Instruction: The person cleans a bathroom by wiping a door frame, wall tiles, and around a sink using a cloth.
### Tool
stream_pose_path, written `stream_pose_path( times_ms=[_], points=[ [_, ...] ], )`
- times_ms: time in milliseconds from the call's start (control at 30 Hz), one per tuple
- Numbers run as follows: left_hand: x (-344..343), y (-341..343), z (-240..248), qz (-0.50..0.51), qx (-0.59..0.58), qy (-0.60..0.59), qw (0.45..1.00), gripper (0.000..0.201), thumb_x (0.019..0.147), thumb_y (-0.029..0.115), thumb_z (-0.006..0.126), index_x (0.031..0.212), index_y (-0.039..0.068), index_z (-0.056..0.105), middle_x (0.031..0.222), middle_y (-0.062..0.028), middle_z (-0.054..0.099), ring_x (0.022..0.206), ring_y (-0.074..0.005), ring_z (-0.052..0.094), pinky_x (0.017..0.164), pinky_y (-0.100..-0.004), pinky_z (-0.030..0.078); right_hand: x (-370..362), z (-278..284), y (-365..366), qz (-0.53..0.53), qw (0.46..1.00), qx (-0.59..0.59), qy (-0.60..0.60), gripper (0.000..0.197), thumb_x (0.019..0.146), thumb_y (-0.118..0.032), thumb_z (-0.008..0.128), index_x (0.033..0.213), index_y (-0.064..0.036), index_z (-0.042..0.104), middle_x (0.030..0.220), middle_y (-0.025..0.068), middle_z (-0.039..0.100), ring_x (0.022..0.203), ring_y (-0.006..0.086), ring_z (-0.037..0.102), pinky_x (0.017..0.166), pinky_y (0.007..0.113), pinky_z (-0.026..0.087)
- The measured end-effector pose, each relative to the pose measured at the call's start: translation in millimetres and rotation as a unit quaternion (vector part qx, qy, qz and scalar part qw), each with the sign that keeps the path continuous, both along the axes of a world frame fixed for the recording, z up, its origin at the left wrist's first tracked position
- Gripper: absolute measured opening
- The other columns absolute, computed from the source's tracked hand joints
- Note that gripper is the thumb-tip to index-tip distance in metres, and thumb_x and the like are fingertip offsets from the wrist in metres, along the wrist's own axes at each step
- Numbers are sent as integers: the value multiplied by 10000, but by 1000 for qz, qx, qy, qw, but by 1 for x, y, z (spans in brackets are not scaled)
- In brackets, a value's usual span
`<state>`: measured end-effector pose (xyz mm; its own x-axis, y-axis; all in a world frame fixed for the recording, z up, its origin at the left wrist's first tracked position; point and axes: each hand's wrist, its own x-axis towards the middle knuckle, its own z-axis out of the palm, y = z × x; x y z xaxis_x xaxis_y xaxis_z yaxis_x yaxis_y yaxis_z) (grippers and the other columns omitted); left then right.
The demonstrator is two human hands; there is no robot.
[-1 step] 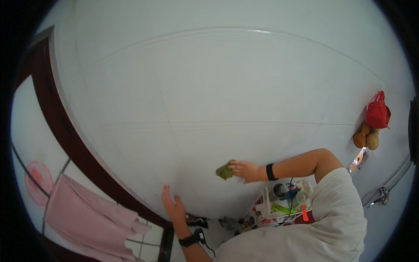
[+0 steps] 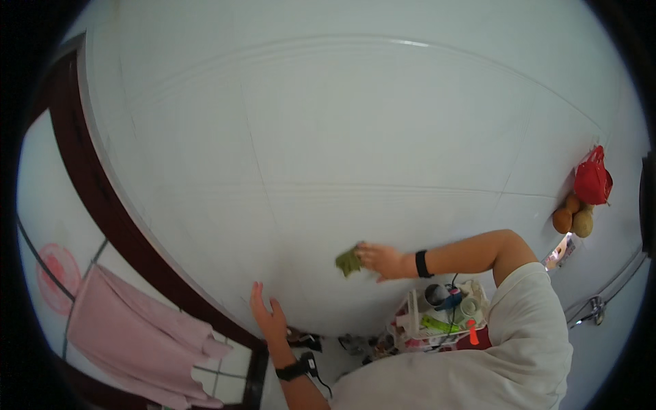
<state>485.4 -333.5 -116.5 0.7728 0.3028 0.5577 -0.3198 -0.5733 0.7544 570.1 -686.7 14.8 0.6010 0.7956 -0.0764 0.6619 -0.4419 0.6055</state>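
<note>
Against the white tiled wall (image 2: 383,130), my right hand (image 2: 383,261) presses a crumpled olive-green cloth (image 2: 348,262). Its fingers are closed over the cloth's right edge, and the rest of the cloth sticks out to the left. Lower and further left, my left hand (image 2: 270,320) is raised beside the wall with fingers stretched and thumb apart, holding nothing. Whether its palm touches the tiles I cannot tell. Black bands circle both wrists.
Below my right forearm stands a white basket (image 2: 410,321) of bottles and cups. A dark red door frame (image 2: 130,232) and pink towel (image 2: 137,328) are at left. On the right hang a red bag (image 2: 593,179), brown round objects (image 2: 572,219) and a shower fitting (image 2: 596,309).
My right hand and the cloth have shifted slightly up and left along the wall, and the cloth is more bunched. The whole view has tilted a little; my left hand stays open.
</note>
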Motion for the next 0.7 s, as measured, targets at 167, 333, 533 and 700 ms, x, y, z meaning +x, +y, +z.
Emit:
stream_pose_path(
  times_ms=[167,333,533,700],
  points=[
    [-11,-8,6,-27,46,-1,999,471,899,-24,541,1369,-4,526,1486,-211,456,1351,-381,437,1138,-448,321,8,221,-15,69,919,287,-261,673,875,-543,644,1269,-1,583,1356,224,541,1348,447,411,1190,553,237],
    [3,-12,-2,-65,51,24,996,464,894,-17,549,1357,-2,528,1485,-218,451,1350,-399,427,1124,-465,333,-31,373,-71,-241,798,400,-380,741,1000,-469,502,1548,-21,283,1642,203,168,1525,370,120,1239,466,155],
    [54,-10,6,-102,41,15,994,470,906,-6,537,1376,26,528,1521,-183,417,1381,-372,390,1132,-474,328,-13,342,-75,-125,821,341,-440,795,985,-462,523,1594,-86,176,1665,174,95,1532,357,98,1242,486,91],
    [83,31,6,-109,17,-4,994,486,912,-5,527,1393,57,523,1549,-155,388,1403,-353,361,1139,-461,324,16,163,42,24,931,266,-247,807,841,-598,653,1422,-63,491,1424,171,519,1337,384,443,1164,574,266]
  ],
)
